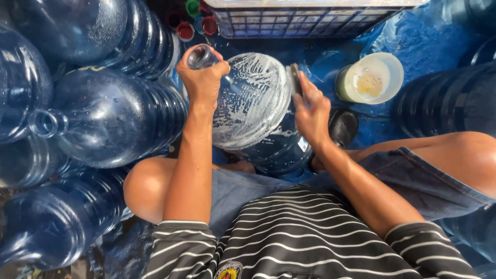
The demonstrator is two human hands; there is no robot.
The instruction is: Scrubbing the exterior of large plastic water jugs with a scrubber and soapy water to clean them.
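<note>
A large blue water jug (258, 108) stands between my knees, its shoulder covered in white soap suds. My left hand (202, 77) grips the jug's neck near the open mouth. My right hand (311, 111) presses a small scrub pad (295, 77) against the soapy right side of the jug. I sit in denim shorts and a striped shirt.
Several big blue jugs (111, 116) lie piled at the left, more at the right (449, 101). A pale tub of soapy liquid (372, 77) sits at the right on a blue tarp. A plastic crate (305, 18) and coloured caps (192, 20) are ahead.
</note>
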